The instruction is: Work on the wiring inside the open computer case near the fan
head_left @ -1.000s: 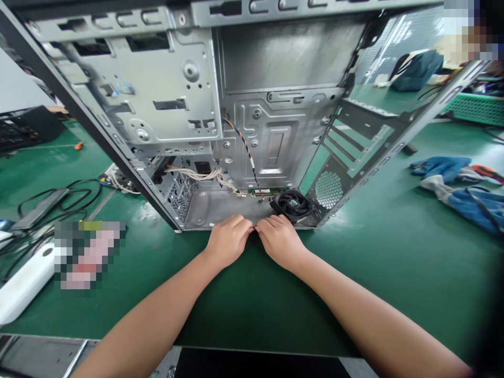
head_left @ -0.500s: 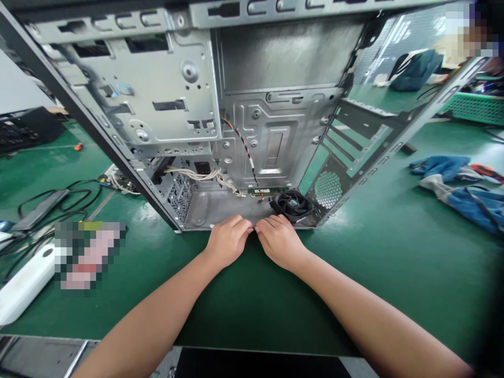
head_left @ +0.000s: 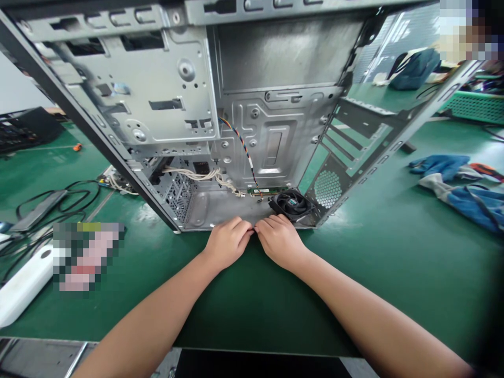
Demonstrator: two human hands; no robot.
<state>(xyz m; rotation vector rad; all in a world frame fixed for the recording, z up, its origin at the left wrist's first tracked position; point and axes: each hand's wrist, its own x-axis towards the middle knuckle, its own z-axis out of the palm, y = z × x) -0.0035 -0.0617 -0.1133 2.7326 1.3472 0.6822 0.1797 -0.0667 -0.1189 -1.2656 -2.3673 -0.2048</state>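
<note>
An open metal computer case (head_left: 281, 144) stands upright on the green table (head_left: 252, 310). Side by side at the middle of its lower front edge, my left hand (head_left: 229, 241) and my right hand (head_left: 281, 241) are closed, fingers curled over that rim and thumbs nearly touching. Just beyond my right hand, a black cooling fan (head_left: 292, 203) lies on the case floor. Behind it is a green memory stick (head_left: 268, 191). A multicoloured cable (head_left: 243, 143) hangs from the drive cage (head_left: 157, 79), and a white cable bundle (head_left: 208, 173) runs along the left inside. My fingertips are partly hidden.
Black cables (head_left: 74, 212), a white elongated object (head_left: 25, 289) and a blurred-out flat item lie at left. Blue-and-grey cloth gloves (head_left: 468, 202) lie at right. A green basket (head_left: 470, 107) and a dark bag (head_left: 413, 71) are farther back.
Both hands keep their place on the rim. The view shifts very slightly, with the case's top appearing a little farther left.
</note>
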